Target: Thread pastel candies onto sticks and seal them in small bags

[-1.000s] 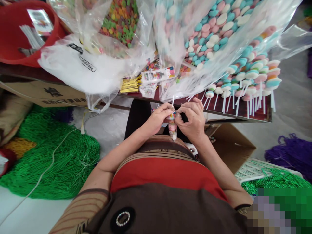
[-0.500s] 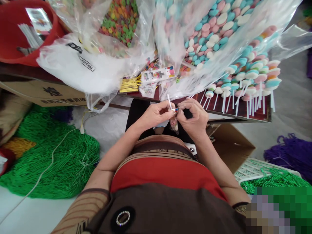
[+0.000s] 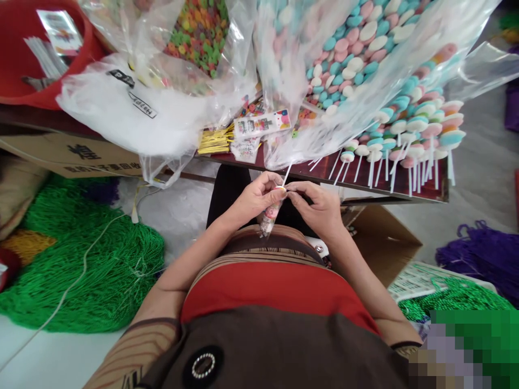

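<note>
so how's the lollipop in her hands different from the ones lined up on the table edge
The held lollipop is sheathed in a clear wrapper; the table lollipops look bare. The held one is alone, pinched at the stick by the left hand and right hand; the table ones lie in a row. Its candy end points toward the person, while the table ones' sticks do. Both have white sticks and pastel candy.

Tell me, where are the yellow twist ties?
The yellow twist ties lie on the dark table, left of the middle in the head view, between the white plastic bag and a small printed packet, just beyond both hands.
</note>
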{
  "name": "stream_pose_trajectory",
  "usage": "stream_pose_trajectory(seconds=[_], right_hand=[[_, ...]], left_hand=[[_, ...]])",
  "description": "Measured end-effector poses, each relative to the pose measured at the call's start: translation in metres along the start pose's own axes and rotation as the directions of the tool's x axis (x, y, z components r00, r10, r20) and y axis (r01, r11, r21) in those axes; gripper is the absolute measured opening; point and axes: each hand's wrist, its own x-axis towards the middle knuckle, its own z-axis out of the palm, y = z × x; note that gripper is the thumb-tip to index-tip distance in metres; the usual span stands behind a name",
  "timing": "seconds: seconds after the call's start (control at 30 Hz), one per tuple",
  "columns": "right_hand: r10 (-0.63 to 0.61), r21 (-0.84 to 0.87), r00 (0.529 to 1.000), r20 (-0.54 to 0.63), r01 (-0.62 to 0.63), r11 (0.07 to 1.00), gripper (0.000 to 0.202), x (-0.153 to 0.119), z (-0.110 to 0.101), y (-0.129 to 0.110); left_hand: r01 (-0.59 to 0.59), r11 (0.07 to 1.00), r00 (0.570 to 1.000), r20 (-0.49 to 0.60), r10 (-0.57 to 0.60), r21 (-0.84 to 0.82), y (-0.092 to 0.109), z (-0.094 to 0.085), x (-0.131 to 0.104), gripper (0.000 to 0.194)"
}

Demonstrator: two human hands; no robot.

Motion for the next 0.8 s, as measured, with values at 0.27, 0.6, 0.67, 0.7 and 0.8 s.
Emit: stream_pose_trajectory(seconds=[0.27,0.6,0.67,0.7,0.8], right_hand=[[-0.223,-0.137,0.958,-0.181,0.200,0.970,0.017,0.001,0.007,0.002],[0.313,0.414,0.903,-0.295,-0.174,0.893,0.009,-0.005,0.014,0.013],[0.367,0.501,0.893,-0.259,-0.200,0.842,0.009,-0.002,0.006,0.012],[0.369,0.518,0.902,-0.224,-0.210,0.829,0.014,0.000,0.002,0.011],[0.363,0.539,0.921,-0.138,-0.237,0.808,0.027,0.006,-0.003,0.008]], left_hand=[[0.237,0.968,0.966,0.127,-0.226,-0.080,-0.009,0.007,-0.005,0.057],[-0.014,0.844,0.989,-0.120,0.093,0.537,-0.007,0.010,-0.002,0.026],[-0.051,0.765,0.976,-0.131,0.176,0.643,-0.010,0.008,0.000,0.023],[-0.073,0.726,0.970,-0.119,0.210,0.684,-0.011,0.007,0.000,0.023],[-0.151,0.658,0.962,-0.044,0.270,0.738,-0.012,0.006,0.000,0.027]])
